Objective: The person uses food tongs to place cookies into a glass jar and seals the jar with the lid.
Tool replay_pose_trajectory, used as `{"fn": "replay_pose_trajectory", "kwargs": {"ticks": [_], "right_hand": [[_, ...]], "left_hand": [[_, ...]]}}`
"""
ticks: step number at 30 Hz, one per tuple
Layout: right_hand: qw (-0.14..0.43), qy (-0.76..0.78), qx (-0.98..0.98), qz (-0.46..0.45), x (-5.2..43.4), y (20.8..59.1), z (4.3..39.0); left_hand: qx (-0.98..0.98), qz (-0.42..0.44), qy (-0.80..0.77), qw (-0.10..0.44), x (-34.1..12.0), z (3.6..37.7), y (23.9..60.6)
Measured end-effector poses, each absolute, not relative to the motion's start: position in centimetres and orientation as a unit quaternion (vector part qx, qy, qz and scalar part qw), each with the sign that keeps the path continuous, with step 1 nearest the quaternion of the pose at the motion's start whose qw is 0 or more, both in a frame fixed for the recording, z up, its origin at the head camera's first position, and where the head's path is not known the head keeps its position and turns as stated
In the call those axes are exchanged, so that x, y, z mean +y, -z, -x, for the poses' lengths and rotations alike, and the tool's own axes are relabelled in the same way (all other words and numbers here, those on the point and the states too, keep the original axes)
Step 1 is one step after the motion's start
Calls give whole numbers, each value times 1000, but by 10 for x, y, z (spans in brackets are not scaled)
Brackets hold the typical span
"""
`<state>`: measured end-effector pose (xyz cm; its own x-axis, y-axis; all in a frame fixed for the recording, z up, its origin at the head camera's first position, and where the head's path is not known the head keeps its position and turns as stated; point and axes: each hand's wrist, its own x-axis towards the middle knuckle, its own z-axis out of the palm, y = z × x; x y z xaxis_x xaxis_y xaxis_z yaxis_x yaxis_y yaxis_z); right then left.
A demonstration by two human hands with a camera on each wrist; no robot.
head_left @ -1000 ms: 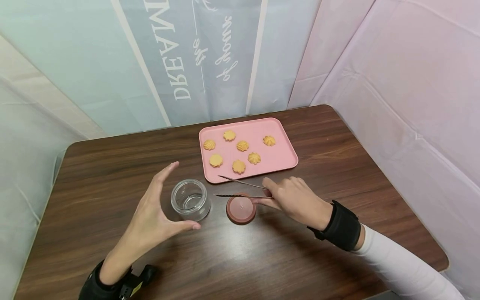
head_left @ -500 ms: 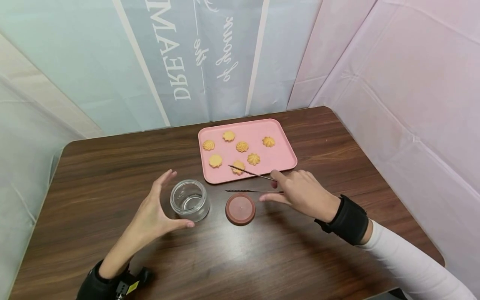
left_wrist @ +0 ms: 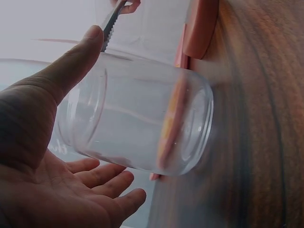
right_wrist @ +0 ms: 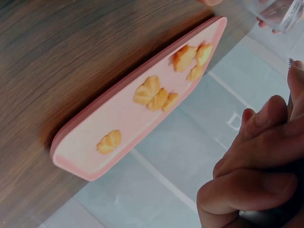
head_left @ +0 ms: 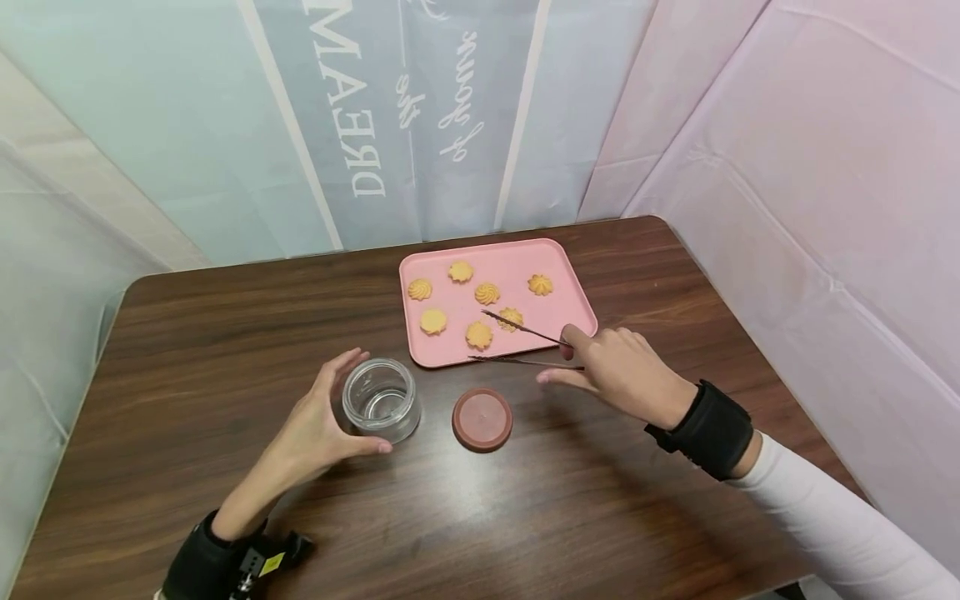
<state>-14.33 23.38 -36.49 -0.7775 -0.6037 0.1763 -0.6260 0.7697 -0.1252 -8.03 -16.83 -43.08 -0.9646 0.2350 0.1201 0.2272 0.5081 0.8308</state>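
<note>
A clear glass jar (head_left: 381,402) stands upright and lidless on the table. My left hand (head_left: 318,421) spreads around its left side, thumb in front and fingers behind. In the left wrist view those fingers (left_wrist: 111,180) are fairly straight beside the glass (left_wrist: 137,114). My right hand (head_left: 622,371) holds metal tongs (head_left: 528,331) with serrated arms spread apart, nothing between them. The upper arm's tip overlaps the cookies on the pink tray (head_left: 566,312); the lower arm runs along the tray's front edge. Several yellow piped cookies (head_left: 478,335) lie on the tray.
A round brown lid (head_left: 482,419) lies on the wooden table (head_left: 247,333) between the jar and my right hand. Fabric curtains (head_left: 442,183) hang behind the table and along its right side (head_left: 810,208).
My right hand has moved right and away from me, bringing the tongs from over the lid to the tray. My left hand has drawn closer around the jar.
</note>
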Motion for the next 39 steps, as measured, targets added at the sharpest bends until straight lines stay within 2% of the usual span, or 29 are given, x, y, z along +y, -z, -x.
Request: {"fn": "replay_pose_trajectory", "kwargs": {"ticks": [8,24,39], "right_hand": [[47,-71,-949,-305,242,366,154],[33,-54,-955,-289,253,364,165],[25,-40,-957,-286,253,376,173]], "left_hand": [[876,-116,-468,20,-168,80,431],[871,-109,-479,-3,-163,80,435],[875,-98,-474,1,-159,78,441]]}}
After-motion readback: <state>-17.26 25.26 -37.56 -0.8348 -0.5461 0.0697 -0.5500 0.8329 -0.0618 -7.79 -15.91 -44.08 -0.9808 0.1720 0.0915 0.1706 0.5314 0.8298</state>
